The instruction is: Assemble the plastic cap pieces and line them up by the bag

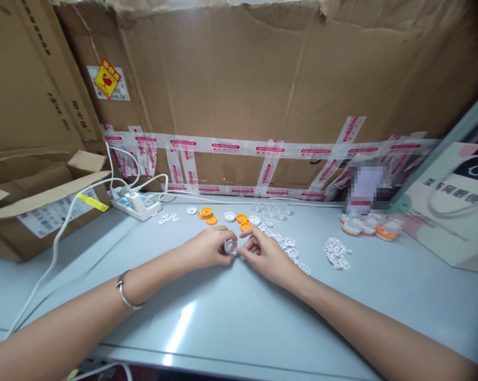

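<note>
Near the middle of the table, my left hand [213, 247] grips a small round clear piece with a whitish rim [231, 246], between thumb and curled fingers. On its other side is my right hand [267, 255], its fingers curled in and its thumb at the right edge of the same piece. Just beyond the hands lie orange rings [242, 218] and white rings [230, 217]. Several white cut-out parts [289, 243] are spread beside and partly behind my right hand.
Small white discs [169, 217] lie left of the rings, near a power strip [137, 205] with white cables. Clear caps [276, 211] sit at the back. Rightward are more white cut-outs [336, 253], orange-and-clear pieces [388, 227] and a printed box [457, 211]. An open carton [44, 211] stands left.
</note>
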The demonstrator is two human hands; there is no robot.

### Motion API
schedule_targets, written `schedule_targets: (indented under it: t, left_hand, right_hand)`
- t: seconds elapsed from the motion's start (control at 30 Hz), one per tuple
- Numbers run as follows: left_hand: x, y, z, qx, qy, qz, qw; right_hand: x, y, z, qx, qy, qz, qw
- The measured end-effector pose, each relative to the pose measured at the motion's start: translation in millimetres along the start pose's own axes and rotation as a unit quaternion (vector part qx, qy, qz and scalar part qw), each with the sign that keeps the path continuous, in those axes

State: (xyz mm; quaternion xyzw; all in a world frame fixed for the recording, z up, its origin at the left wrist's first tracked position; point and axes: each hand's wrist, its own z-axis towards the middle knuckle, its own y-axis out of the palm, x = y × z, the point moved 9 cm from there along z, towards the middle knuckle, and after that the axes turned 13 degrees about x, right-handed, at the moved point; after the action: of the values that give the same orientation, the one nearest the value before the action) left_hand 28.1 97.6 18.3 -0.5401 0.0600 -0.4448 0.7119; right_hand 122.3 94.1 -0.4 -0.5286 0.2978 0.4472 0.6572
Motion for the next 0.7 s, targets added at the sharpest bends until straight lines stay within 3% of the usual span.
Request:
schedule_targets:
  t: [0.1, 0.23, 0.3, 0.37, 0.53, 0.7]
  left_hand:
    - [-2.1, -11.2, 3.2, -0.017, -0.022, -0.026, 0.999]
    - [-20.3, -53.5, 14.0, 0.031, -0.059, -0.047, 0.997]
    - [-34.0, -67.8, 15.7, 0.03, -0.067, -0.043, 0.996]
    - [-47.8, -70.1, 12.6, -0.006, -0.064, -0.014, 0.998]
    - [-76.8, -56.3, -5.1, -0.107, -0.068, 0.072, 0.989]
    - [-81.2, -58.6, -6.3, -0.106, -0.068, 0.108, 0.986]
  right_hand:
    - [-3.0, -1.3, 0.8, -0.001, -0.013, -0.008, 1.0]
    - [-10.5, -9.5, 3.5, 0.018, -0.037, -0.033, 0.999]
    - [-15.1, -12.8, 4.1, 0.031, -0.061, -0.054, 0.996]
    - [-19.9, -11.6, 2.7, 0.031, -0.096, -0.075, 0.992]
    - [-29.4, -5.2, -3.5, 0.014, -0.171, -0.11, 0.979]
    - [-36.3, -41.6, 15.0, 0.079, -0.189, -0.174, 0.963]
